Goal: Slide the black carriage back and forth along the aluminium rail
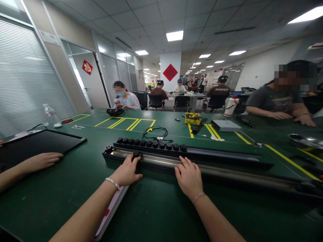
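Note:
A long black and silver rail (227, 164) lies across the green table (156, 208) in front of me. A row of several small black round parts (151, 144) sits along its far bar. My left hand (127, 171) rests at the rail's near edge, thumb and fingers pinched on one black round part (136, 154). My right hand (189, 176) lies flat on the rail's near edge, fingers stretched out and apart, holding nothing.
Another person's hand (41, 160) rests at the left beside a black tray (37, 143). A black cable (156, 132), a yellow box (193, 118), a grey flat box (225, 125) and a water bottle (51, 114) lie farther back. A seated person's arms (280, 114) rest on the right.

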`<state>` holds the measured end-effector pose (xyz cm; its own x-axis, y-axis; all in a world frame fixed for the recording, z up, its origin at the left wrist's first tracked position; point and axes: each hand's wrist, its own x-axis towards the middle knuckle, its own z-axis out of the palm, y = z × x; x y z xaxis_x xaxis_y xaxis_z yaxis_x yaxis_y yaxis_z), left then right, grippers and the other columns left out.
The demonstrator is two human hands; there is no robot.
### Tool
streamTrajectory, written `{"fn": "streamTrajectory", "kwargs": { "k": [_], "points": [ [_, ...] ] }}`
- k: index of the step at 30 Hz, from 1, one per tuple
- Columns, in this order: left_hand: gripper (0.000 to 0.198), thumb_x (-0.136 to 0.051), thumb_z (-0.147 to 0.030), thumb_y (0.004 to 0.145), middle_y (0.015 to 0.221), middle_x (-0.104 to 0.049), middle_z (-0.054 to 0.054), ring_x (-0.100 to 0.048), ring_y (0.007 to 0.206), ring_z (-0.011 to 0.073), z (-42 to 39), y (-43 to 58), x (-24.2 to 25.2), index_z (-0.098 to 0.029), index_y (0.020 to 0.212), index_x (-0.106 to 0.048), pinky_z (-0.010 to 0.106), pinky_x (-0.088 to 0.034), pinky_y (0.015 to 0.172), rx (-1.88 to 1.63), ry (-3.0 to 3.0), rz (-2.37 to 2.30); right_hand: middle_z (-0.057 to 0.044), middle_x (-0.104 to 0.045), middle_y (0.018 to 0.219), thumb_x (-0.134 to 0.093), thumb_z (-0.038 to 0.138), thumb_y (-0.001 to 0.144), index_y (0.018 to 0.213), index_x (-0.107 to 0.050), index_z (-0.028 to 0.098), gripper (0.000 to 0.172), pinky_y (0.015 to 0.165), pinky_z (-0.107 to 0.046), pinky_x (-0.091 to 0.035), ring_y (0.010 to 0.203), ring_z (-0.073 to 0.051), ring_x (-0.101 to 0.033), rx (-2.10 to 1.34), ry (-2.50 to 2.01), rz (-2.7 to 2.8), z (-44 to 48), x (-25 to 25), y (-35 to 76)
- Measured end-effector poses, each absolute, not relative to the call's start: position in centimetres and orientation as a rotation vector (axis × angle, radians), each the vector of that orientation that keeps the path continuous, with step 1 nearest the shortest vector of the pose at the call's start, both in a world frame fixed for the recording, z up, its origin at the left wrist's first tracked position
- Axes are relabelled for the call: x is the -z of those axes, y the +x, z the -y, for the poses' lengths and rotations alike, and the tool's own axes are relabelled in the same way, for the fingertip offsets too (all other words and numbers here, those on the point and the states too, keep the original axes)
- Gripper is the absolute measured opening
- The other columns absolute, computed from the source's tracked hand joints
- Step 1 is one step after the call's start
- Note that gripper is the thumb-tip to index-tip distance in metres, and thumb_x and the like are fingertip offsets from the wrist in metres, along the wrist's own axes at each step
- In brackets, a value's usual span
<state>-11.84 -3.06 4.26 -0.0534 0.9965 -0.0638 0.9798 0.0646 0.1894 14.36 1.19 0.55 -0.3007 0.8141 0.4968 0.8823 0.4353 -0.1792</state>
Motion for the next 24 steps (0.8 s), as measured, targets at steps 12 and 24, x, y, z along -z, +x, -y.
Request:
{"fn": "streamTrajectory", "kwargs": {
  "k": [12, 24],
  "points": [
    [0.083, -0.056, -0.050, 0.062, 0.141, -0.026, 0.021, -0.017, 0.133, 0.0349, 2.9, -10.8, -4.7, -0.012, 0.132, -0.031, 0.042, -0.023, 0.106, -0.129, 1.984, -2.179, -0.003, -0.050, 0.129, -0.032, 0.033, 0.089, 0.084, -0.065, 0.024, 0.035, 0.097, -0.039, -0.026, 0.121, -0.021, -0.040, 0.164, -1.443, 2.182, -1.2, -0.7, 14.4],
    [0.085, -0.057, -0.051, 0.062, 0.140, -0.026, 0.021, -0.016, 0.132, 0.0385, 2.9, -10.4, -4.7, -0.013, 0.134, -0.031, 0.043, -0.022, 0.106, -0.089, 2.005, -2.185, -0.003, -0.051, 0.129, -0.032, 0.034, 0.089, 0.084, -0.065, 0.025, 0.035, 0.097, -0.040, -0.026, 0.121, -0.021, -0.039, 0.160, -1.442, 2.174, -1.2, -0.5, 14.4]
  ]
}}
